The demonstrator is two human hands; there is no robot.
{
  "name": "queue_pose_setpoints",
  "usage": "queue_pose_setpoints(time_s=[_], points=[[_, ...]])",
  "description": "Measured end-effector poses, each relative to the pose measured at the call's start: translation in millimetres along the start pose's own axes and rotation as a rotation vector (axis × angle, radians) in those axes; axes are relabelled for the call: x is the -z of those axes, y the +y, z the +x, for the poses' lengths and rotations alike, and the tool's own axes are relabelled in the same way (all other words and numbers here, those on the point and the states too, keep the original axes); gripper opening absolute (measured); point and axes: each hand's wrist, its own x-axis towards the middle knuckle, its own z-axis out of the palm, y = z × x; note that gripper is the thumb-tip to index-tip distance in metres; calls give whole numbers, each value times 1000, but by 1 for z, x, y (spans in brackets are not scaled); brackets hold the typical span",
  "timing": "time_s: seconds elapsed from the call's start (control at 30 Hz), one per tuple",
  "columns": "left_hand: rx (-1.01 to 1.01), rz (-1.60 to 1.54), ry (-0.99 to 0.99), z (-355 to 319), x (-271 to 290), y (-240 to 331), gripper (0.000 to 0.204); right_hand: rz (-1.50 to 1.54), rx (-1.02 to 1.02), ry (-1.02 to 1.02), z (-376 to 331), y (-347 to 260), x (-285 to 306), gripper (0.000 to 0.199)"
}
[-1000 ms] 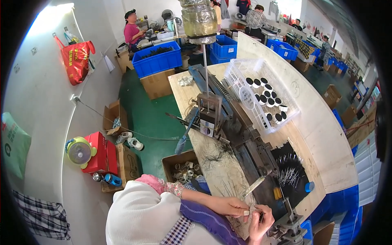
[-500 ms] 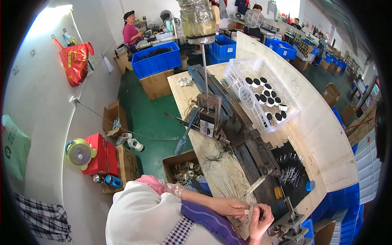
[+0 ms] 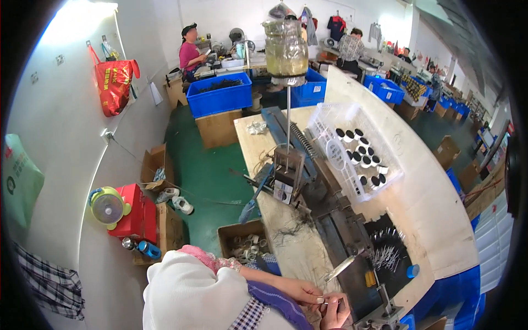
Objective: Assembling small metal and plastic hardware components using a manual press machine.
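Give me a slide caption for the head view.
A person's left hand and right hand close together beside a metal machine; a white crate holds black-topped pieces.

From the left hand (image 3: 306, 291) and right hand (image 3: 335, 312), a way is left open toward eleven o'clock, over the wooden bench (image 3: 308, 258), until it is closed off by the upright metal fixture (image 3: 287, 175). Passage is blocked at one o'clock by the slanted pale handle (image 3: 340, 269), at twelve by the dark machine body (image 3: 342, 221), at three by the metal clamp (image 3: 380, 319).
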Motion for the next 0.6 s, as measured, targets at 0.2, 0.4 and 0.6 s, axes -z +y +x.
queue_pose_setpoints(time_s=[0.2, 0.4, 0.6], points=[[-42, -121, -48, -5, 1, 4, 38, 103, 104, -183, -3, -32, -7, 16], [15, -244, -58, 0, 5, 1, 39, 138, -21, -136, 2, -6, 1, 11], [44, -263, -43, -4, 4, 9, 38, 146, 14, 8, 2, 4, -10, 9]])
